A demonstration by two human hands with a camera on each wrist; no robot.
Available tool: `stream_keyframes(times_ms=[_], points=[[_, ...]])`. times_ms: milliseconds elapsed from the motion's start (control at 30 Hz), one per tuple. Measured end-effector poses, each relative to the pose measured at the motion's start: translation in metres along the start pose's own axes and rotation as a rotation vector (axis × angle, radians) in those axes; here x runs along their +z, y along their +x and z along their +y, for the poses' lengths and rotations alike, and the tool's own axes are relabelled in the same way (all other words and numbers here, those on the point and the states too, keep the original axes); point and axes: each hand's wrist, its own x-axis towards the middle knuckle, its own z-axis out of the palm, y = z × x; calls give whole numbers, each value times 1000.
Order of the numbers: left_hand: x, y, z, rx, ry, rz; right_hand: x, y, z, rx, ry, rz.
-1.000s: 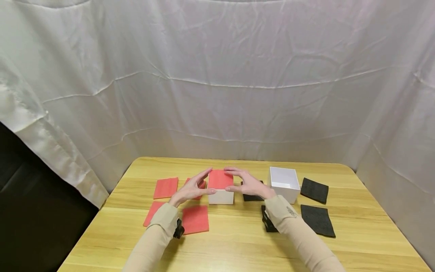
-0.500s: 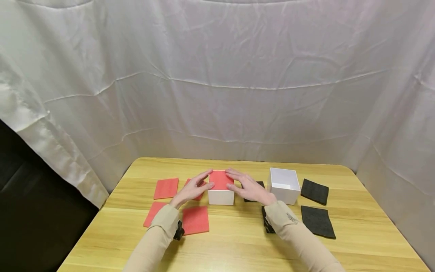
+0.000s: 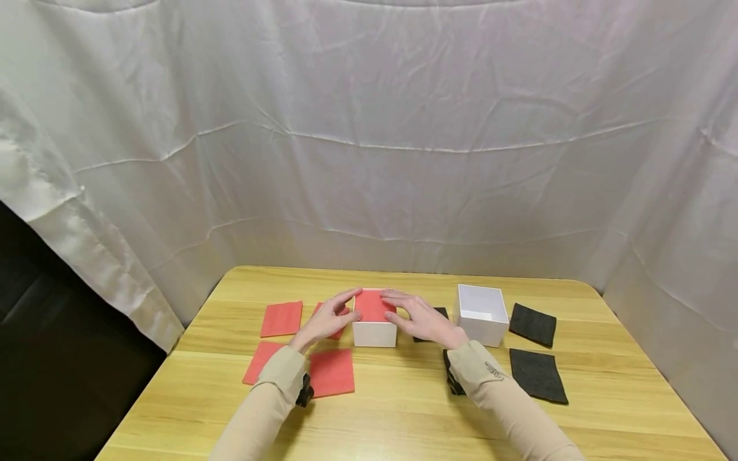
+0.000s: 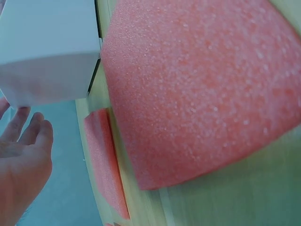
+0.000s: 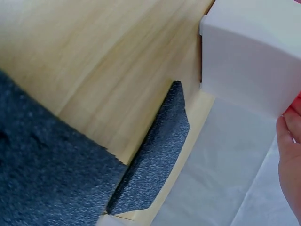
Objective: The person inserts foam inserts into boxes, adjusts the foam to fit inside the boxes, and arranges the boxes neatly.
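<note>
A white box stands near the middle of the table, a red foam square filling its top just inside the rim. My left hand is at the box's left upper edge, thumb and fingertips at the foam's side. From the other side my right hand rests its fingertips and thumb on the foam, fingers spread and nearly straight. In the left wrist view, fingers of the left hand touch the upper edge of the box. The right wrist view shows the right hand at the opposite edge.
Several red foam squares lie to the left, partly under the left forearm. Black foam squares lie on the right, some behind the right hand and sleeve. A second white box, open at the top, stands right of centre. A pale curtain hangs behind the table.
The red foam has sunk slightly into the box, and the white rim now shows around it. Both thumbs have shifted up from the box's front edge onto the foam.
</note>
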Motion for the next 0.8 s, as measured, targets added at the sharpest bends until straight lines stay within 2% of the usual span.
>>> stream_keyframes(times_ms=[200, 533, 800], points=[[1, 1, -2, 14, -7, 5, -1, 2, 0, 13, 0, -13], [4, 1, -3, -1, -38, 22, -2, 11, 1, 42, -3, -20], [6, 0, -3, -34, -61, 42, 0, 17, 1, 19, -56, 17]])
